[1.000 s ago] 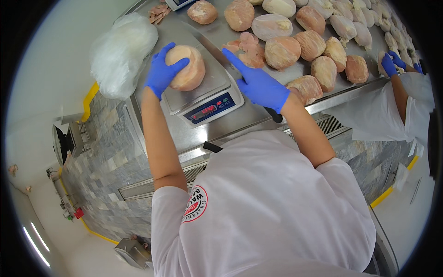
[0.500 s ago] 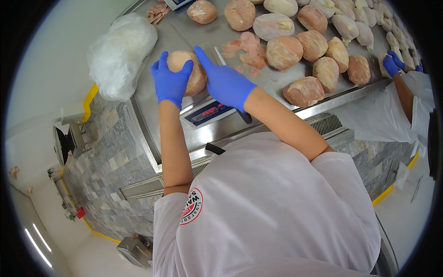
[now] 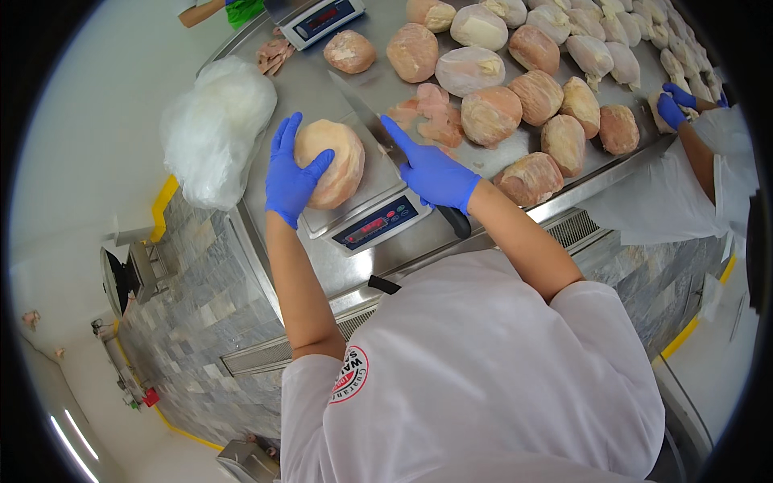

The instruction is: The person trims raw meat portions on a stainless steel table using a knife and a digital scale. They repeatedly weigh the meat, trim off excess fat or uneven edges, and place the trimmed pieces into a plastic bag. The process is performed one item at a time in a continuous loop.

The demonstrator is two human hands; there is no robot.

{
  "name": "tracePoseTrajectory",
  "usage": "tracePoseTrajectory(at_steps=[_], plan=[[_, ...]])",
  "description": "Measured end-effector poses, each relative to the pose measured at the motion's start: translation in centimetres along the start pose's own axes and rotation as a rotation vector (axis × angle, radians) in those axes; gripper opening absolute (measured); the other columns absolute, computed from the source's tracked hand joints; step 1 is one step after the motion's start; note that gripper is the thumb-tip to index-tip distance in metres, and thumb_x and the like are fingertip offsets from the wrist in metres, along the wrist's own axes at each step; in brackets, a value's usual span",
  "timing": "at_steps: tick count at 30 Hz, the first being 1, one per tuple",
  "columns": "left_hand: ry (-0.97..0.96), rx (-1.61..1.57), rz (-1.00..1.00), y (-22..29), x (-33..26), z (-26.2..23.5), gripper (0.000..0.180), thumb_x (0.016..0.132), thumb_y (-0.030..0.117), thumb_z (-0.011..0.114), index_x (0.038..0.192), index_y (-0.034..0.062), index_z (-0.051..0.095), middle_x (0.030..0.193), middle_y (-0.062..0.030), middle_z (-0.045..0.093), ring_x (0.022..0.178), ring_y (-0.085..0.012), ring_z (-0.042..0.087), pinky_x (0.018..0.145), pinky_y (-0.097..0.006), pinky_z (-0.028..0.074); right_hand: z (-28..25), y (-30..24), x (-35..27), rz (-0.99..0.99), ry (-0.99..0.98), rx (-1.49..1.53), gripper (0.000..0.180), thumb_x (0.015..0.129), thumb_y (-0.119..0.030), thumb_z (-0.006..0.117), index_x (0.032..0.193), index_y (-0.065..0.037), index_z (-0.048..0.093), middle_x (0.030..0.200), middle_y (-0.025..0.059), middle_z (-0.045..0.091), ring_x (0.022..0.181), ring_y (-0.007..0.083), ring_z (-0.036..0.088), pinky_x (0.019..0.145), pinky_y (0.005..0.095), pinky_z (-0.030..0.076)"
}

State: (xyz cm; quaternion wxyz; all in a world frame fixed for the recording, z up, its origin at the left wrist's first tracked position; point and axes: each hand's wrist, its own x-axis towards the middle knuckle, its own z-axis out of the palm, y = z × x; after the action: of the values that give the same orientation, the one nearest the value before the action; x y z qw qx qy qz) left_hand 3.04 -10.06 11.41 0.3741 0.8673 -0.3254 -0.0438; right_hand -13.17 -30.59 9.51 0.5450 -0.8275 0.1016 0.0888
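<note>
A round piece of raw meat (image 3: 332,167), pale on top and pink at the sides, sits on the steel plate of a digital scale (image 3: 374,224). My gloved left hand (image 3: 293,179) cups its left side, thumb on top and fingers round the far edge. To the right, my gloved right hand (image 3: 436,175) is closed round a long knife (image 3: 366,113). Its black handle sticks out below the palm, the index finger lies along it, and the blade points up and left, apart from the meat. Flat pink scraps (image 3: 431,113) lie beyond the knife.
Several rounded meat pieces (image 3: 491,117) crowd the steel table (image 3: 310,84) at the right. A clear plastic bag (image 3: 217,133) rests on the left edge. A second scale (image 3: 322,22) and more scraps (image 3: 274,56) are at the back. Another person's gloved hands (image 3: 675,105) work far right.
My right hand has drawn away from the meat to the right, with the knife now plainly visible. My left hand stays at the meat's left side. The whole view has shifted slightly.
</note>
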Motion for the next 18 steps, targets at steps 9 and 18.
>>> tracePoseTrajectory(at_steps=[9, 18], plan=[[0.084, 0.353, -0.357, 3.9, -0.8, 2.0, 0.084, 0.075, 0.054, 0.074, 0.143, 0.0157, 0.043, 0.137, -0.0158, 0.050, 0.115, -0.0349, 0.059, 0.094, -0.043, 0.050, 1.3, -3.0, -1.8, -0.056, 0.089, 0.064, 0.081, 0.086, -0.001, 0.045, 0.156, -0.017, 0.008, 0.094, 0.0307, 0.062, 0.077, 0.0405, 0.065, 0.073, 0.0472, 0.051], [0.132, 0.378, -0.395, 4.7, -1.0, 2.6, 0.084, 0.076, 0.057, 0.071, 0.142, 0.0140, 0.045, 0.137, -0.0171, 0.051, 0.120, -0.0352, 0.056, 0.098, -0.044, 0.047, 2.4, -2.6, 2.1, -0.132, 0.111, -0.016, 0.078, 0.088, -0.002, 0.040, 0.156, -0.018, 0.006, 0.098, 0.0282, 0.065, 0.075, 0.0395, 0.065, 0.075, 0.0445, 0.051]])
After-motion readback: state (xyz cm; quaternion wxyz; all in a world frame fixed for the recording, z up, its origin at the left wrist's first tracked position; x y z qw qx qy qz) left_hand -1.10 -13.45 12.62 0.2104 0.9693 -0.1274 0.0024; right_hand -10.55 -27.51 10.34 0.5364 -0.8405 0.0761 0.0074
